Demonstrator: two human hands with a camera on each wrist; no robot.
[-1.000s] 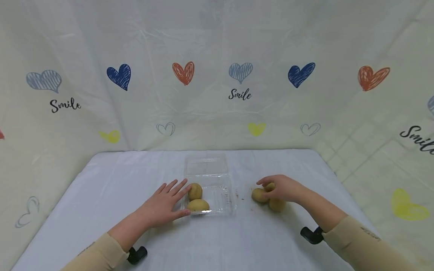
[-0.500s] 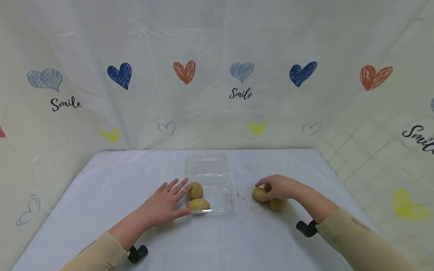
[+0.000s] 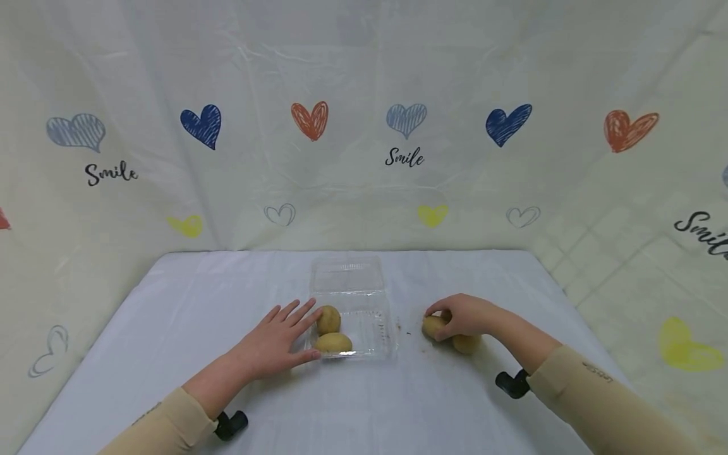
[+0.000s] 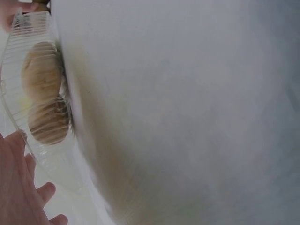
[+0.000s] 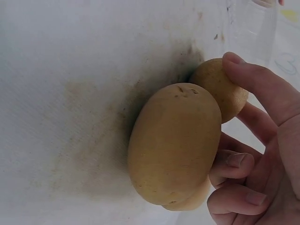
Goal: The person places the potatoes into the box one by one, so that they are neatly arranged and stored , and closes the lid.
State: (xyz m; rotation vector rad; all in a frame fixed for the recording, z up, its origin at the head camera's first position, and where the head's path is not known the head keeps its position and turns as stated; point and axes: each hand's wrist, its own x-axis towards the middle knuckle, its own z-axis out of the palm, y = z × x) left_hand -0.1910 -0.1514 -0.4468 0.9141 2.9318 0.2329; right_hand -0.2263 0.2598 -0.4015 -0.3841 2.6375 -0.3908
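Note:
In the head view a clear plastic clamshell box (image 3: 364,325) stands with its lid laid back. Two potatoes (image 3: 333,343) lie along its left side. My left hand (image 3: 275,347), fingers spread and straight, touches the box's left edge; the left wrist view shows the potatoes (image 4: 42,72) through the ribbed wall. To the right of the box, my right hand (image 3: 469,315) holds a potato (image 3: 433,327) between thumb and fingers. Beside it lies a larger potato (image 5: 176,140), close in the right wrist view, with another potato (image 5: 193,200) partly hidden behind it.
A white cloth (image 3: 364,411) covers the table. Small brown dirt crumbs (image 3: 408,333) lie between the box and the right-hand potatoes. Behind the table hangs a pale backdrop (image 3: 352,189) printed with hearts. Black wrist cameras (image 3: 230,426) hang under both sleeves.
My right hand has moved slightly left, and its fingers have closed round the left potato of the pile. The left hand and the box have stayed in place.

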